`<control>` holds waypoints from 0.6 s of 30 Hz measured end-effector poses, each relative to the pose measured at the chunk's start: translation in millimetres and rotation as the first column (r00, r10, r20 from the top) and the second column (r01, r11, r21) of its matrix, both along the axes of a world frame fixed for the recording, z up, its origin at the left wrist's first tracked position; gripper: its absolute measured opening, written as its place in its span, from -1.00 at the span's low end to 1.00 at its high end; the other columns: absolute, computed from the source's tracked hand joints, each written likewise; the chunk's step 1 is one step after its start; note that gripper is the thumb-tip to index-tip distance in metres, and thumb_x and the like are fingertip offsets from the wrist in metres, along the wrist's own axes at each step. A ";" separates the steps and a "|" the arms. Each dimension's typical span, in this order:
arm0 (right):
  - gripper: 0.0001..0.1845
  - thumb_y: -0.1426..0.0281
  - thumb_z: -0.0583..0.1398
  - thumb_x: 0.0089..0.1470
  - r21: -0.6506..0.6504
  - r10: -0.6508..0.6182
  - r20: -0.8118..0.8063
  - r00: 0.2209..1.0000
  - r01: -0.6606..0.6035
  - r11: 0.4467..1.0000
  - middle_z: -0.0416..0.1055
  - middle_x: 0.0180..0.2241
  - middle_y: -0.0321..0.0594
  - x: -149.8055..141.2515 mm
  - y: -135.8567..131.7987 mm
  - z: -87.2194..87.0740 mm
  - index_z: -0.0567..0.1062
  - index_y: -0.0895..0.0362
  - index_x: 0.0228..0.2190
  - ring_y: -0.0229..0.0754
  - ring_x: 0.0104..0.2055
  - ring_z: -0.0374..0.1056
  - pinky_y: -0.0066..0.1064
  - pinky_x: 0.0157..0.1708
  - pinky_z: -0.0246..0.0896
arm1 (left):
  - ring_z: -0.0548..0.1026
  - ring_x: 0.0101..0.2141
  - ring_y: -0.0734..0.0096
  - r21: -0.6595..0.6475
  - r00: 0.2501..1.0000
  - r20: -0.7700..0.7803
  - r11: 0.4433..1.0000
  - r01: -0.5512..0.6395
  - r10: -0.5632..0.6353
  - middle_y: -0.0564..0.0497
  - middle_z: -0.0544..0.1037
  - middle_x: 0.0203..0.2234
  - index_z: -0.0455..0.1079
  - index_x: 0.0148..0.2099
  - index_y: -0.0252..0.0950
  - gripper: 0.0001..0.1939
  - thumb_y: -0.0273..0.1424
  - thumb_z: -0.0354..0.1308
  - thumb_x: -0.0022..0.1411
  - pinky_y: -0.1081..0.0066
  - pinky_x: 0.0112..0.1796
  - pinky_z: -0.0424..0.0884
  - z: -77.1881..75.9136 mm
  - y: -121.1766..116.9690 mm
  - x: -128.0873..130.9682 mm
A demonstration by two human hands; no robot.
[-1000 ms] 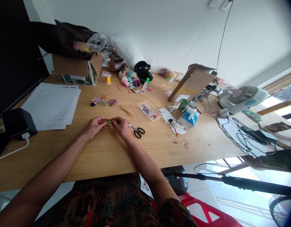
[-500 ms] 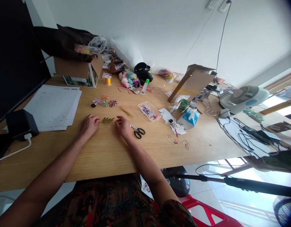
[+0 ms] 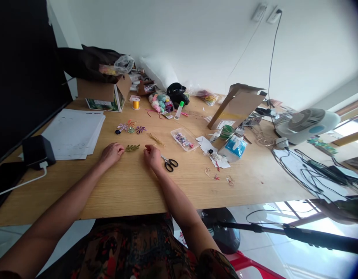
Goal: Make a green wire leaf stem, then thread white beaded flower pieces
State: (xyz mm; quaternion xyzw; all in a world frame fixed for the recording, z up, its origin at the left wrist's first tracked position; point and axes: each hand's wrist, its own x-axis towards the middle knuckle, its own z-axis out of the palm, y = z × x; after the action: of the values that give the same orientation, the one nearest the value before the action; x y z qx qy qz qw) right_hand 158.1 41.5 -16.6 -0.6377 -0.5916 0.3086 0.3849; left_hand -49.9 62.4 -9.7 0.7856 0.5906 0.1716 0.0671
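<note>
The small gold-green wire leaf sprig (image 3: 132, 147) lies flat on the bench (image 3: 123, 193), between my two hands. My left hand (image 3: 110, 154) rests just to the left of the sprig with its fingers (image 3: 118, 148) loosely curled. They come very close to the end of the stem, though I cannot tell whether they touch it. My right hand (image 3: 151, 157) sits on the other side of the sprig, a little apart from it, half curled and empty. My left hand grips nothing either.

Up and to the right of the sprig lies a thin bundle of golden wire strands (image 3: 156, 139). Black-handled scissors (image 3: 169, 164) sit farther right, just beside my right hand. Beyond the sprig, toward the wall, is a small cluster of twisted wire flowers (image 3: 129, 127) in purple, orange and navy, and farther that way stand a spool of yellow thread (image 3: 135, 103) and an open cardboard box (image 3: 104, 93). Well to the right of the sprig are a clear plastic tray (image 3: 184, 139) of small colourful pieces and a tissue box (image 3: 234, 148). Well to its left, past my left hand, lie a stack of white paper (image 3: 74, 133) and a black power adapter (image 3: 38, 151).
</note>
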 end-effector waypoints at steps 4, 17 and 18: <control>-0.67 0.52 0.13 0.05 -0.008 0.000 0.003 1.000 0.000 1.000 0.55 -0.31 -0.16 1.5 -1.8 3.1 0.53 0.19 -0.12 -0.20 -0.28 0.46 -0.39 -0.14 0.33 | 0.50 -0.25 0.13 0.038 0.998 -0.058 0.999 0.008 -0.006 -0.16 0.57 -0.36 0.45 -0.42 -0.24 -0.82 -0.41 0.03 0.14 0.25 -0.17 0.40 0.1 0.7 0.1; -0.67 0.51 0.13 0.07 0.003 0.017 0.026 0.999 -0.017 1.000 0.57 -0.27 -0.11 -0.3 0.0 -1.0 0.53 0.21 -0.12 -0.18 -0.25 0.48 -0.38 -0.14 0.33 | 0.44 -0.19 0.16 0.168 0.999 0.018 0.985 0.042 -0.045 -0.13 0.51 -0.39 0.36 -0.47 -0.24 -0.80 -0.40 -0.02 0.15 0.26 -0.14 0.34 13.7 55.1 -20.8; -0.67 0.50 0.13 0.07 0.005 0.019 0.027 0.999 -0.019 1.000 0.56 -0.27 -0.11 -0.1 0.2 -1.6 0.53 0.20 -0.12 -0.18 -0.25 0.48 -0.38 -0.15 0.33 | 0.44 -0.21 0.17 0.165 0.998 0.039 0.985 0.051 -0.058 -0.13 0.51 -0.39 0.36 -0.48 -0.23 -0.81 -0.40 -0.01 0.14 0.27 -0.16 0.34 13.0 57.1 -20.8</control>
State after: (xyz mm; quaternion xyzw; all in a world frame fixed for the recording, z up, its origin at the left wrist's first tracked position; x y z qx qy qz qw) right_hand 158.0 41.7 -18.2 -0.6351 -0.6035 0.3019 0.3758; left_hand -70.7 119.5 3.3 0.8003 0.5513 0.2347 0.0198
